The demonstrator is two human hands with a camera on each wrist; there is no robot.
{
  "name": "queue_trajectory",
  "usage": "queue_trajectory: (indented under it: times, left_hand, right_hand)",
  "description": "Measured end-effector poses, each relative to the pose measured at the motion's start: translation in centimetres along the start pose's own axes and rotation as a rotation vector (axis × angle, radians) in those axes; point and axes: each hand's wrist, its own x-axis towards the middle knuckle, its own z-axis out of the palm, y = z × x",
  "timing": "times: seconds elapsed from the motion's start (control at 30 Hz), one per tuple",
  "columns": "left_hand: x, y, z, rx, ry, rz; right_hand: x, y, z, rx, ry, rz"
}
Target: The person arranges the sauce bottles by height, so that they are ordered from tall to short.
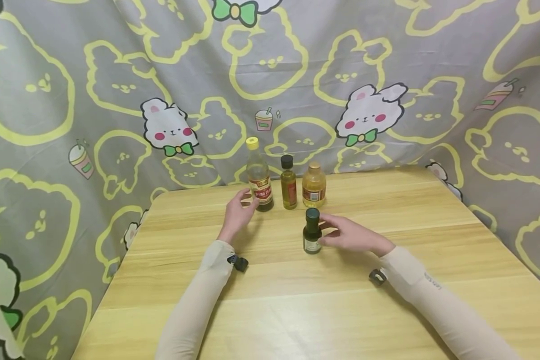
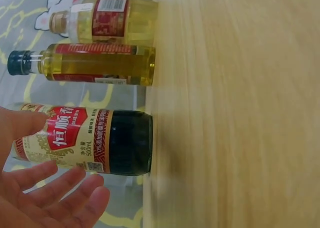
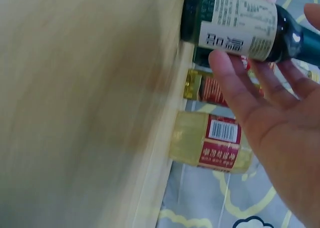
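Observation:
A small dark bottle with a dark cap and pale label (image 1: 312, 245) stands upright toward the middle of the table. My right hand (image 1: 348, 234) is beside its right side, fingers spread around it. In the right wrist view, the thumb is apart from this bottle (image 3: 240, 25); whether the fingertips touch it I cannot tell. Behind and to the left stands a yellow-capped vinegar bottle (image 1: 261, 187) with a red and cream label. My left hand (image 1: 239, 214) is at its left front. Its thumb (image 2: 30, 124) overlaps the label in the left wrist view, and the fingers are loosely spread.
Right of the vinegar bottle stand a slim black-capped bottle of yellow-green oil (image 1: 289, 187) and a wider bottle of pale yellow oil (image 1: 314, 187). They are near the back edge of the wooden table (image 1: 270, 310). A grey patterned cloth (image 1: 292, 60) hangs behind.

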Motion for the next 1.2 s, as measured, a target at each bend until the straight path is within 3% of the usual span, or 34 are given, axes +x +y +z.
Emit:
queue_trajectory:
  times: [0.23,0.5,0.73,1.2]
  left_hand:
    - [-0.1,0.2,0.3,0.021,-0.001,0.010]
    - [-0.2,0.2,0.2,0.030,-0.009,0.008]
    - [-0.3,0.1,0.1,0.023,-0.014,0.020]
    - [-0.5,0.3,-0.1,0.032,-0.010,0.018]
  right_hand:
    - [0.2,-0.1,0.7,-0.025,0.047,0.055]
    - [0.1,-0.2,0.8,-0.064,0.048,0.059]
    - [-0.1,-0.3,0.2,-0.085,0.058,0.067]
    - [-0.7,0.6,-1.6,-0.150,0.149,0.158]
